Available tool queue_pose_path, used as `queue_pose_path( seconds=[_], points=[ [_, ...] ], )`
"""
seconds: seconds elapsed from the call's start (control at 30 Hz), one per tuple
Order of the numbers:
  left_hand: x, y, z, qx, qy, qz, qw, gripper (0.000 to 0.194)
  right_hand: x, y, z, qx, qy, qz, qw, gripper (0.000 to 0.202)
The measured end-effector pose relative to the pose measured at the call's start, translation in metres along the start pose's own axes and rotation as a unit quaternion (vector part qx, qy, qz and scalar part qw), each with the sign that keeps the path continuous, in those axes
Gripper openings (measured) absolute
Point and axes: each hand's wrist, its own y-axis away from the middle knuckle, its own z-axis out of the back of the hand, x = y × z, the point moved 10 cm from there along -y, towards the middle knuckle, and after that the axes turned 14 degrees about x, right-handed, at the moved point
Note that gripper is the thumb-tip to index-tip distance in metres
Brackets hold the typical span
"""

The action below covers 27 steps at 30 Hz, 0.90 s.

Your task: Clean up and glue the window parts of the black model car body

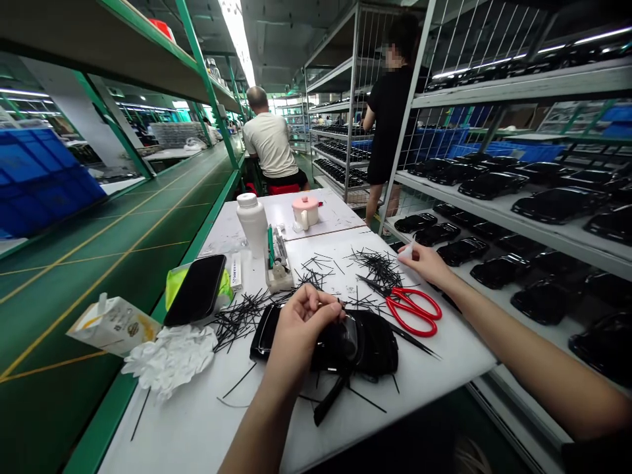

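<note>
A glossy black model car body (pixel 375 345) lies on the white tabletop in front of me. Over its roof is my left hand (pixel 307 319), thumb and fingers pinched together; whatever is between the fingertips is too small to make out. Off to the right, my right hand (pixel 425 263) grips a small white bottle with a thin pointed nozzle (pixel 407 251) at the table's edge. Scissors with red handles (pixel 415 309) rest between the right hand and the car. Dark tweezers (pixel 415 342) lie just below them. Thin black strips (pixel 378 266) are piled beyond the car.
At left are a phone (pixel 197 289), a drink carton (pixel 116 326) and crumpled white material (pixel 172 359). Further back stand a white bottle (pixel 251 220) and a pink-lidded cup (pixel 305 212). A rack (pixel 464 99) of black car bodies lines the right. Two people are ahead, one seated, one standing.
</note>
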Motion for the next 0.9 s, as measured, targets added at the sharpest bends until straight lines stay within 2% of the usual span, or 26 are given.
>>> queue_pose_path(
  seconds=[0.13,0.2,0.27,0.4,0.5,0.6,0.7,0.8,0.83,0.9],
  points=[
    [0.005,-0.003,0.004,0.001,-0.002,0.006,1.0,0.035,-0.001,0.004,0.004,-0.001,0.054,-0.009,0.999,0.031],
    [0.007,-0.004,0.004,0.002,-0.002,0.01,1.0,0.035,0.006,0.022,0.01,-0.008,0.079,-0.003,0.997,0.039],
    [0.008,-0.003,0.005,0.001,-0.001,0.012,1.0,0.035,0.021,0.049,0.005,0.008,0.108,0.022,0.994,0.037],
    [0.008,-0.002,0.002,0.021,0.005,0.015,1.0,0.036,0.063,0.111,-0.05,0.134,0.164,0.121,0.97,0.013],
    [0.01,-0.002,0.001,0.03,0.008,0.018,0.999,0.036,0.079,0.137,-0.081,0.144,0.212,0.14,0.956,0.013],
    [0.011,-0.002,0.002,0.021,0.008,0.019,1.0,0.037,0.084,0.139,-0.091,0.134,0.245,0.133,0.951,0.01],
    [0.01,-0.002,0.0,0.015,0.008,0.016,1.0,0.038,0.086,0.134,-0.077,0.114,0.256,0.116,0.953,0.01],
    [0.009,-0.001,-0.001,0.011,0.01,0.014,1.0,0.038,0.096,0.135,-0.043,0.074,0.236,0.093,0.965,0.012],
    [0.01,-0.001,-0.001,0.012,0.012,0.013,1.0,0.038,0.102,0.137,-0.028,0.046,0.194,0.092,0.976,0.01],
    [0.011,-0.001,-0.002,0.018,0.018,0.015,1.0,0.039,0.117,0.147,0.002,-0.025,0.047,0.107,0.993,0.009]
  ],
)
